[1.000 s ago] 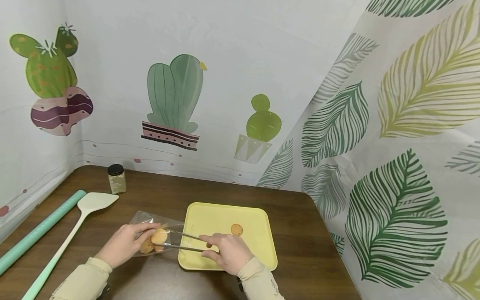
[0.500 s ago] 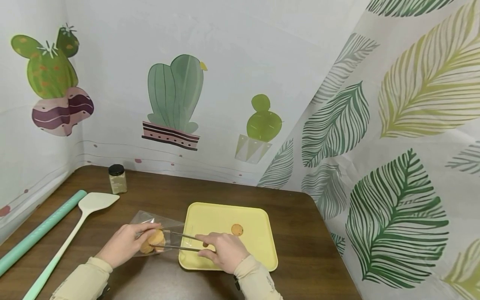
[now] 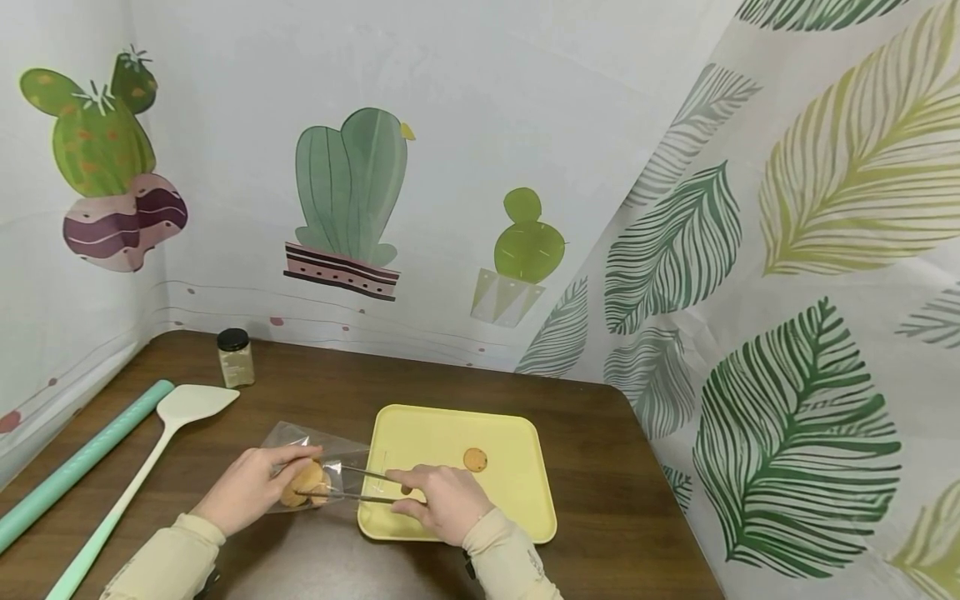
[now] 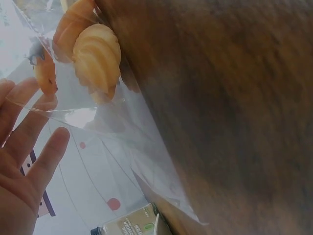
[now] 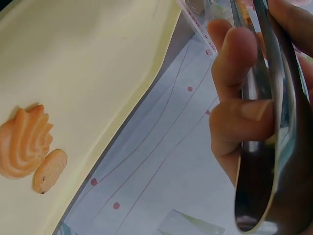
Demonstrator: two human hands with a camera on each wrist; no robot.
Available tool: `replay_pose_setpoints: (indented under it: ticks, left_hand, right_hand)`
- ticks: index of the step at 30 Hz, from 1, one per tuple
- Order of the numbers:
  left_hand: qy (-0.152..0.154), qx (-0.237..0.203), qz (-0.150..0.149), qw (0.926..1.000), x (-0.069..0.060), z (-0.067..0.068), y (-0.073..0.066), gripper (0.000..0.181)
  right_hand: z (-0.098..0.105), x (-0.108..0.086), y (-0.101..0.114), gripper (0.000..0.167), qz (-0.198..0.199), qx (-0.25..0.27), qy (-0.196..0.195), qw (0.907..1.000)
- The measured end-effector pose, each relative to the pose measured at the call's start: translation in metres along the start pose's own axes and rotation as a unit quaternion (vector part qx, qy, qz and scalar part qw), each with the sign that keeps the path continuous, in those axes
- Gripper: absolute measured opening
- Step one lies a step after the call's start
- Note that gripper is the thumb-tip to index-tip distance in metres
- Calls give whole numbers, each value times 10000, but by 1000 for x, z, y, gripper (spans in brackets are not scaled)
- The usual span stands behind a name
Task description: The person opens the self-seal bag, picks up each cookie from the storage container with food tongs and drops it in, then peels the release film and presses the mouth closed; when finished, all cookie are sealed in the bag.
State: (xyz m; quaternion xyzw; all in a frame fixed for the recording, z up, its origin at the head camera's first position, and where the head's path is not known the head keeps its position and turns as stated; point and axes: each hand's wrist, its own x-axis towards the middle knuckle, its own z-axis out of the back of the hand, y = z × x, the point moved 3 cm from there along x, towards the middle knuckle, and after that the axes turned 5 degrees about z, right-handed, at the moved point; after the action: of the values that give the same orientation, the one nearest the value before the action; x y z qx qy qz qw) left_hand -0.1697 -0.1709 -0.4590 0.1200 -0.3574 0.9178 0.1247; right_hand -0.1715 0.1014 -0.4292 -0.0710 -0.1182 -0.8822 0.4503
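My left hand (image 3: 258, 485) holds a clear plastic bag (image 3: 345, 450) of cookies at its left side, thumb and forefinger about the bag. A swirled cookie (image 4: 98, 58) shows through the film in the left wrist view, among others partly hidden by glare. With my right hand (image 3: 447, 502) I grip metal tongs (image 5: 288, 147). Their arms stand apart and reach leftward into the bag; the lower arm lies over a pale cookie (image 3: 309, 477). Under the right hand is a yellow tray (image 3: 450, 414). On it lie a swirled cookie (image 5: 24, 142) and a thin speckled cookie (image 5: 50, 171).
On the left lie a pale green spatula (image 3: 191, 403) and a turquoise roll (image 3: 90, 457). A small jar with a black lid (image 3: 236, 360) stands near the back of the brown table (image 3: 322, 375). Patterned cloth walls rise behind and to the right.
My right hand has shifted slightly left, pushing the tongs farther into the bag. The top cookie inside has slid a little left. My left hand has stayed in place.
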Motion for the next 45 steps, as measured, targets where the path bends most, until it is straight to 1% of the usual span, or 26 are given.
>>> replay_pose_setpoints:
  ticks: [4, 11, 19, 26, 30, 33, 37, 42, 45]
  left_hand:
    - [-38, 31, -18, 10000, 0, 0, -1, 23]
    - [41, -2, 60, 10000, -1, 0, 1, 24]
    - [27, 38, 82, 10000, -1, 0, 0, 24]
    - [2, -101, 26, 9999, -1, 0, 0, 23]
    - [21, -183, 35, 9998, -2, 0, 0, 22]
    - [43, -200, 42, 9998, -2, 0, 0, 22]
    - [-10, -118, -24, 9999, -2, -1, 1, 21]
    - [-57, 19, -46, 10000, -1, -2, 3, 22]
    - [-61, 40, -45, 10000, -1, -2, 3, 22]
  right_hand:
    - [-2, 1, 0, 38, -3, -4, -7, 10000]
    - [-2, 2, 1, 39, -1, 43, -28, 10000]
    - [-2, 1, 1, 39, -65, 142, 5, 9999]
    - [-2, -1, 1, 39, -110, 137, -1, 9998]
    - [-1, -3, 0, 38, -92, 133, -72, 9998]
    - [2, -6, -2, 39, -79, 128, -156, 9998]
    - [6, -12, -4, 40, -127, 185, -234, 9995]
    - [12, -24, -10, 41, -311, 356, -183, 9987]
    - [15, -33, -13, 41, -390, 358, -195, 9984]
